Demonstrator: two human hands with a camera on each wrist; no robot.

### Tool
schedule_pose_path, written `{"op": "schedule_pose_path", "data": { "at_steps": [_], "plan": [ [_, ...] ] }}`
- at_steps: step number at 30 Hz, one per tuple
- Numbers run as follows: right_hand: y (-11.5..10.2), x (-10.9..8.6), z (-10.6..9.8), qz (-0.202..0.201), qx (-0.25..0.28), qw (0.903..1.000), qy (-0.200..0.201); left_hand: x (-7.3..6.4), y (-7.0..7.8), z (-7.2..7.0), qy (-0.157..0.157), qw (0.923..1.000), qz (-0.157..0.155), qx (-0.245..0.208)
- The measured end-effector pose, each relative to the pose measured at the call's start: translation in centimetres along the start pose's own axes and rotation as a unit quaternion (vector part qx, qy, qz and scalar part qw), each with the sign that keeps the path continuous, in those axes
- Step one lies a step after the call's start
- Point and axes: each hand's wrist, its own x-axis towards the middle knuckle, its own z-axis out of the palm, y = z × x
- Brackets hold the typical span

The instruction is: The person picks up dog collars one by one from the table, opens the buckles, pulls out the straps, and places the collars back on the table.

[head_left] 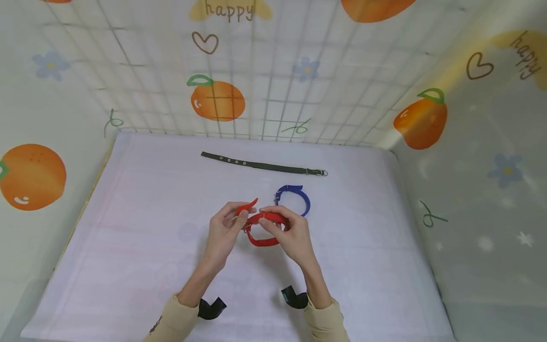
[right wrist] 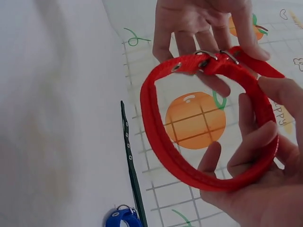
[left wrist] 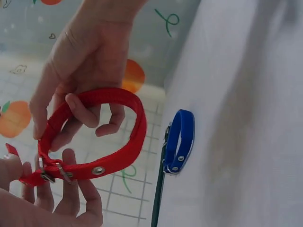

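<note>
Here, left hand [head_left: 223, 228] pinches red collar [head_left: 262, 242] by tail [head_left: 247, 207], right hand [head_left: 296, 236] grips its band [right wrist: 148, 111]; blue collar [head_left: 306, 202] lies just beyond, green collar [head_left: 273, 166] straight farther back.

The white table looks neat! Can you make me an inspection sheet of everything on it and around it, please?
Surface: white table cover, lying mostly flat.
Job's things: red collar, held up in a loop, one end sticking out.
Clutter: blue collar, looped; dark green strap, stretched out farther away.
Left hand: pinches the red collar's end.
Right hand: grips the loop.
Cables: nothing seen.
Surroundings: walls with an orange-and-flower pattern.
</note>
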Motion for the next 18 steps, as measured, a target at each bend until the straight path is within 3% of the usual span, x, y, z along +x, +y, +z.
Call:
{"op": "schedule_pose_path", "data": {
  "at_steps": [6,12,18],
  "plan": [
    [0.1,-0.1,0.2,0.008,0.02,0.9997,-0.008,-0.1,-0.6,-0.2,-0.029,0.9995,0.004,0.009],
    [0.2,0.0,0.3,0.039,0.044,0.9982,0.01,-0.2,-0.8,-0.5,-0.039,0.9978,0.0,0.053],
    [-0.1,0.1,0.3,0.067,0.081,0.9942,0.02,-0.2,-1.2,-0.4,-0.045,0.9923,0.04,0.109]
  ]
}}
